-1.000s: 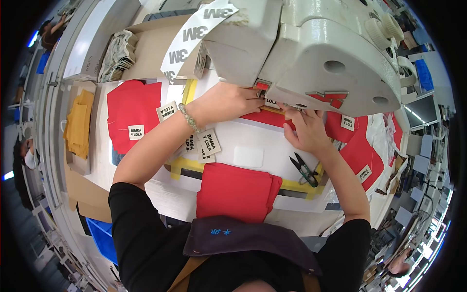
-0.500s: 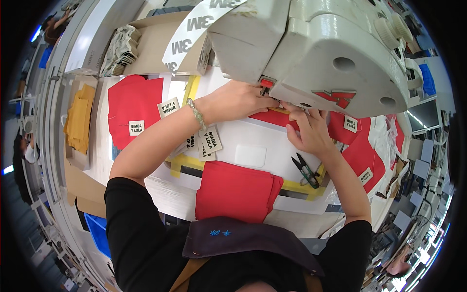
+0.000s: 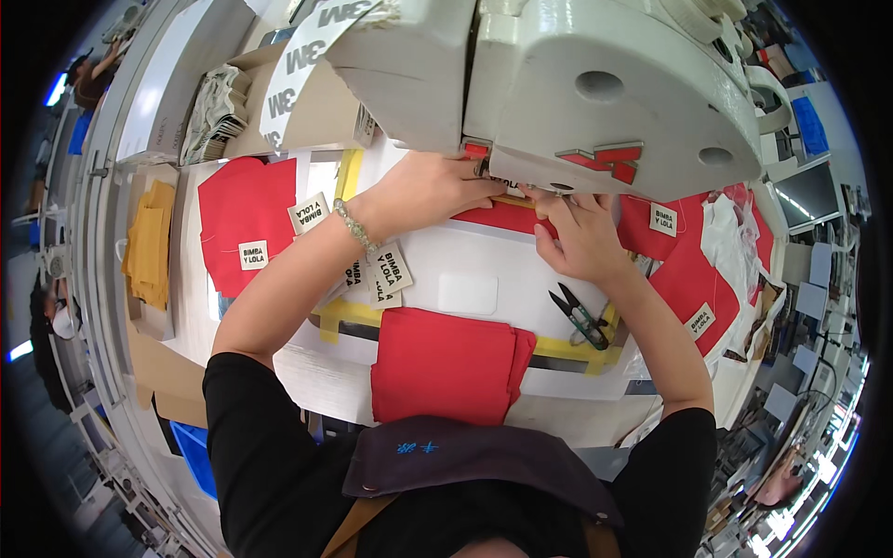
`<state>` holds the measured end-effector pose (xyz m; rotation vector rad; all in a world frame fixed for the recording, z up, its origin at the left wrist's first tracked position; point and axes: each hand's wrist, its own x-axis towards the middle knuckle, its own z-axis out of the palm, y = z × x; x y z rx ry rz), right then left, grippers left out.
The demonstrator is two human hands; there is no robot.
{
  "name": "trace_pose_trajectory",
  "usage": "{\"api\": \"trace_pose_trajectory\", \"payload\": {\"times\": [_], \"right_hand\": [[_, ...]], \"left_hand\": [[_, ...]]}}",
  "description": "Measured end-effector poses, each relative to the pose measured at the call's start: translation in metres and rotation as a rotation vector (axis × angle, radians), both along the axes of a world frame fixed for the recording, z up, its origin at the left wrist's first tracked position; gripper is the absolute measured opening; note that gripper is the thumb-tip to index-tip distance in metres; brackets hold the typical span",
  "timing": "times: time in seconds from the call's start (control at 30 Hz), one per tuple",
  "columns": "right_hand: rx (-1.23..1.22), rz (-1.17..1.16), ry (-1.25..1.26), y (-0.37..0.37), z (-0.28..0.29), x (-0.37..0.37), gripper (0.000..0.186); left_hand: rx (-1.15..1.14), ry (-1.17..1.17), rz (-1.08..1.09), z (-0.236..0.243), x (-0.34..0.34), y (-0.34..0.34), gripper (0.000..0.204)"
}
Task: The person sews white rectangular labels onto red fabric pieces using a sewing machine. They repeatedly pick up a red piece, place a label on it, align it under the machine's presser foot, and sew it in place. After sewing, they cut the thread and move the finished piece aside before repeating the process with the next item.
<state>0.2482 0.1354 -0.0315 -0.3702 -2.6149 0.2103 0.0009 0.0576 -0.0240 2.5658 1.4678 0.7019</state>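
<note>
Beneath the white sewing machine head (image 3: 595, 102), a red fabric piece (image 3: 502, 219) lies at the needle area. A pale printed label (image 3: 508, 186) shows on it, just behind a narrow tan strip. My left hand (image 3: 433, 192) presses the fabric left of the needle, fingers together and bent, thumb hidden. My right hand (image 3: 586, 237) rests fingertips on the fabric to the right, thumb spread away from the fingers. Green-handled thread snips (image 3: 581, 318) lie below my right hand. Several loose labels (image 3: 391, 268) are under my left forearm.
A stack of red fabric pieces (image 3: 445, 363) sits at the near edge. Red pieces with labels (image 3: 249, 209) lie left, others (image 3: 693, 288) right beside clear plastic. A cardboard box (image 3: 149, 298) holds yellow-orange pieces; another box (image 3: 256, 121) stands at the back left.
The view has shifted, so the machine sits further left and higher. Both hands stay at the fabric. The label between them shows more plainly now.
</note>
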Motion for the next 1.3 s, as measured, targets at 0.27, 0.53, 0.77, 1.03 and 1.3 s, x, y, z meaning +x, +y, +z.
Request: {"api": "trace_pose_trajectory", "payload": {"times": [0.27,0.53,0.77,1.03,1.3], "right_hand": [[0.059,0.026,0.045,0.0,0.001,-0.003,0.023],[0.077,0.045,0.06,-0.001,-0.003,-0.003,0.025],[0.092,0.073,0.112,0.0,-0.003,0.002,0.028],[0.101,0.119,0.209,0.017,-0.002,0.009,0.028],[0.115,0.062,0.22,0.023,0.0,0.002,0.014]], "left_hand": [[-0.058,0.014,0.041,-0.011,0.008,-0.002,0.028],[-0.024,0.139,0.071,-0.005,0.009,-0.008,0.035],[-0.06,0.126,0.099,-0.003,0.011,-0.011,0.032],[-0.257,-0.056,0.168,-0.001,0.009,0.006,0.024],[-0.261,-0.057,0.208,-0.014,0.0,0.014,0.018]]}}
